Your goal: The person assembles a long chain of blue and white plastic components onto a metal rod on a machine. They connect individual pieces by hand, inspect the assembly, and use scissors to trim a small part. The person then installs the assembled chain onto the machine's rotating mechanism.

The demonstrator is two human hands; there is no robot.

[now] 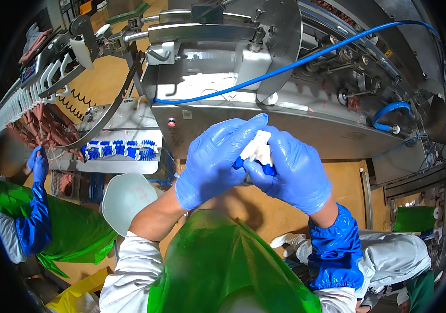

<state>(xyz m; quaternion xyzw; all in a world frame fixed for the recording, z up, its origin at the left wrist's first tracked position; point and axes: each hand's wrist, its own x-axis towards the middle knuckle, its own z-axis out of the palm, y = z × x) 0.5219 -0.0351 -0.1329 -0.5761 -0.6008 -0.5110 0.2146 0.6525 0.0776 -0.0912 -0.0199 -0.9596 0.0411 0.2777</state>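
Observation:
Both my hands wear blue gloves and meet in front of my green apron. My left hand (213, 160) is closed, its thumb side against a small white piece with blue parts (257, 147). My right hand (302, 169) is curled round the other side of that piece. Its white top shows between the thumbs, while its blue lower part is mostly covered by my fingers. What kind of part it is I cannot make out. The hands are held in front of a metal machine (207, 125), apart from it.
A blue hose (290, 63) arcs across the machine. At left, reddish sausage links (45, 120) hang from a rail of white hooks (35, 96). A metal table (142, 166) carries blue-and-white pieces (120, 149) above a pale tub (126, 201). A co-worker's gloved hand (37, 164) is near the links.

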